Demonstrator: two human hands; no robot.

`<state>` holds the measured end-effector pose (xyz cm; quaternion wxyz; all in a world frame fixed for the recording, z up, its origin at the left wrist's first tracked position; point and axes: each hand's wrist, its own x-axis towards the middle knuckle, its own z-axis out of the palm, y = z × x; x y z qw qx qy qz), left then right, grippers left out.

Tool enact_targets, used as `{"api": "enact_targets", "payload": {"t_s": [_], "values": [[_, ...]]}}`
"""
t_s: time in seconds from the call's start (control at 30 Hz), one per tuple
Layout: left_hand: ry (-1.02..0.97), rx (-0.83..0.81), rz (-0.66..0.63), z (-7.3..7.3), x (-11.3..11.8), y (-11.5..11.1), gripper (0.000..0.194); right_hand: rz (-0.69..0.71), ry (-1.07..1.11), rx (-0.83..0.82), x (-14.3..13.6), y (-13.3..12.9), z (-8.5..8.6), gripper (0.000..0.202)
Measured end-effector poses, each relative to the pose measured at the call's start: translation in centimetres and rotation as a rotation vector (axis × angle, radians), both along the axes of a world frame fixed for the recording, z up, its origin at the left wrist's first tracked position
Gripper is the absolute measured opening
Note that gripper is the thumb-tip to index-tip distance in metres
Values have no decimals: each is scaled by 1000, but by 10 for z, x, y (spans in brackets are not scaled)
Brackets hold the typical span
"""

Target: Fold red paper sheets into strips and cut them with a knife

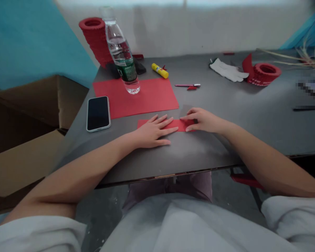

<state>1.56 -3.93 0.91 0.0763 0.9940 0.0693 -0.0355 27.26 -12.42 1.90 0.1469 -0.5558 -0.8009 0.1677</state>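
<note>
A narrow strip of red paper (183,125) lies flat near the front of the grey table. My left hand (156,132) rests palm down over its left part, fingers spread, hiding some of it. At the strip's right end is my right hand (199,120), its forefinger by the far edge and its thumb by the near edge. These two fingers are apart and touch the paper; the other fingers are curled. Just behind the strip lies a larger red paper sheet (152,94), with a water bottle (123,59) standing on it.
A phone (98,113) lies left of the red sheet. Farther back are a glue stick (160,70), a pen (187,85), a white glove (227,70), a red pleated paper ring (265,73) and a tall red pleated stack (96,42). A cardboard box (23,164) stands at left.
</note>
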Motion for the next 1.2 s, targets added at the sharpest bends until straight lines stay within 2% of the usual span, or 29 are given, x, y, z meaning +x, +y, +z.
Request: {"api": "enact_targets", "payload": {"t_s": [0.2,0.33,0.47,0.7,0.93,1.2], "values": [[-3,42,28,4,3,-7,49,-5,-134,51,-2,-12,9,44],[-100,79,28,2,4,-6,46,48,-168,88,-11,-22,13,32],[-208,37,7,-4,3,1,44,68,-215,156,-14,-29,12,29],[-222,-8,11,-8,4,2,41,116,-478,257,-25,-29,7,33],[-183,68,-32,-7,8,4,40,181,-560,320,-27,-32,1,36],[-204,28,2,-7,6,2,41,154,-610,304,-44,-28,5,41]]}}
